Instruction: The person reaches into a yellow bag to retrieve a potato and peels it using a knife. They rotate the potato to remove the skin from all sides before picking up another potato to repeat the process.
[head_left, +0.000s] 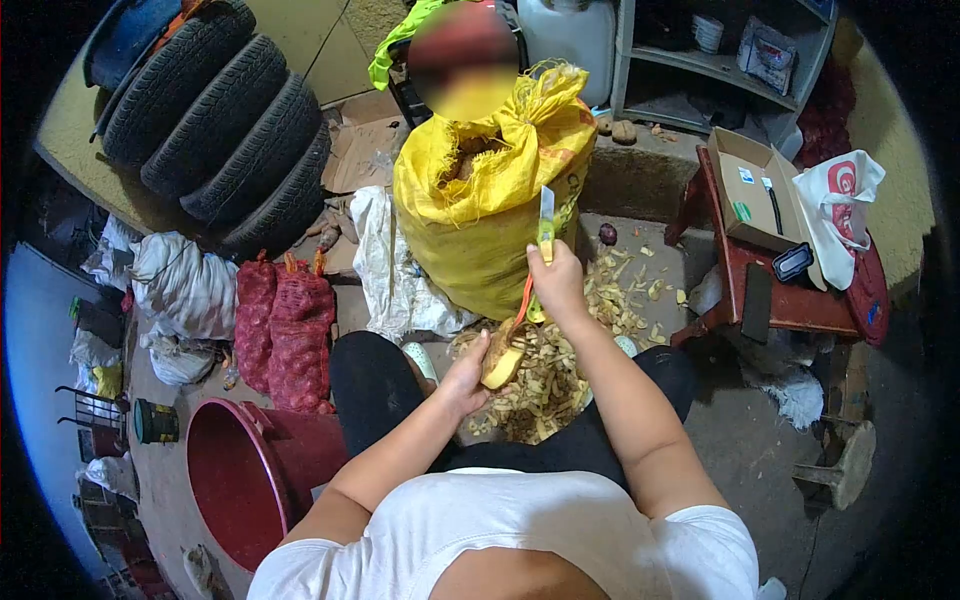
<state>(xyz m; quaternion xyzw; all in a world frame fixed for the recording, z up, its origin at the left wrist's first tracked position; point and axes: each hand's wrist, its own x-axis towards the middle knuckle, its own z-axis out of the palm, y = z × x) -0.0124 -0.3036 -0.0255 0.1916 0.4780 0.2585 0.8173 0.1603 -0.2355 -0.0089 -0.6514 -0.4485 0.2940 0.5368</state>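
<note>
Hands, part-peeled potato, bladed tool, peelings

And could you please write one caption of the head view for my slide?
Left hand holds a partly peeled potato, right hand a tool, above peelings near a yellow sack.

The left arm and right arm reach forward from the shoulders, bare below short sleeves, and angle inward. The left hand grips between the parted legs, thumb laid along the upper side. Farther out, the right hand is curled in a firm grasp, apart from the left. Both knees are bent and spread wide.
</note>
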